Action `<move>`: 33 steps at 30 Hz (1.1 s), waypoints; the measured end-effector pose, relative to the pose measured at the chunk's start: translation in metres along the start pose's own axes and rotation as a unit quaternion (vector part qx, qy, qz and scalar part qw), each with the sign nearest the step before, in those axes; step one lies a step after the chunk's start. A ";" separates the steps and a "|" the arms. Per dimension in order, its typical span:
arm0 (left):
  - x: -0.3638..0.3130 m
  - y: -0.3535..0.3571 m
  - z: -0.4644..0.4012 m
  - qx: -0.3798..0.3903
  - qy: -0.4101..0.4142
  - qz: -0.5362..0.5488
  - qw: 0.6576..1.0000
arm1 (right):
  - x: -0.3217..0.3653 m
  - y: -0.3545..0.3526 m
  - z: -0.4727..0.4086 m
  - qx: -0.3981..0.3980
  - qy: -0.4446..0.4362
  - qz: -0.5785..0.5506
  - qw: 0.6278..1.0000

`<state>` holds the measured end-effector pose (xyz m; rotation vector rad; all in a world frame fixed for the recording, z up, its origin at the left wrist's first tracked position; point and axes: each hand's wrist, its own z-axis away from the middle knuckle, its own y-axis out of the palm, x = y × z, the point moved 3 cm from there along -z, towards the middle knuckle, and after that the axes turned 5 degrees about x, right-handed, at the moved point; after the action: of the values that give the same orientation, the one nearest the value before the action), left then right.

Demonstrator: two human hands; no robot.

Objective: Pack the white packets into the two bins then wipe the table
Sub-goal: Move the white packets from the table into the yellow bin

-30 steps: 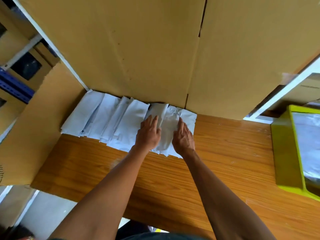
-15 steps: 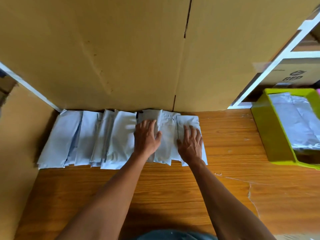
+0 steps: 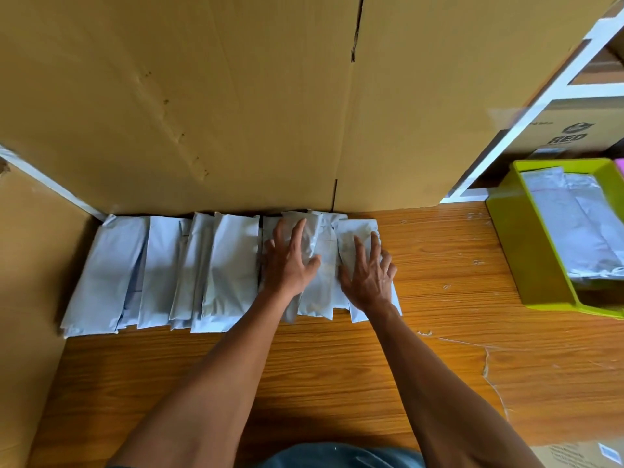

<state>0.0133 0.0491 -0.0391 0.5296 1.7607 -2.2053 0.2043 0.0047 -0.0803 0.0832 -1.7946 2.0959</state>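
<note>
1. Wood table, cardboard wall at 12 o'clock.
2. Green bin at 3 o'clock, packets inside.
3. Packets in a row along the wall, 9 to 12 o'clock.
4. Left hand and right hand: fingers spread flat, pressing the rightmost packets, gripping nothing.

A row of flat white plastic packets lies on the brown wooden table in front of me, overlapping side by side, its far ends against the tall tan cardboard wall behind it. A second tan cardboard panel stands at the row's left end. My left hand rests flat on a packet near the row's right end, and my right hand lies on the last packet, just beside it. Well apart to the right, a lime-green plastic bin sits on the table with more packets inside it. Behind the bin stands a printed brown cardboard box.
</note>
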 end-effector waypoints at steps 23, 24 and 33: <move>-0.052 0.012 -0.001 0.028 -0.033 -0.113 0.993 | -0.020 -0.008 0.017 0.036 0.006 0.035 0.999; -0.049 0.017 0.003 0.037 -0.022 -0.119 0.992 | -0.021 -0.007 0.019 0.033 0.012 0.038 0.999; -0.045 0.030 0.017 0.022 0.056 -0.181 0.982 | -0.028 -0.004 0.027 0.020 0.032 0.030 0.999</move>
<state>0.0651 0.0255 -0.0421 0.3708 2.0037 -2.5036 0.2261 -0.0277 -0.0799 -0.0277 -1.7380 2.1505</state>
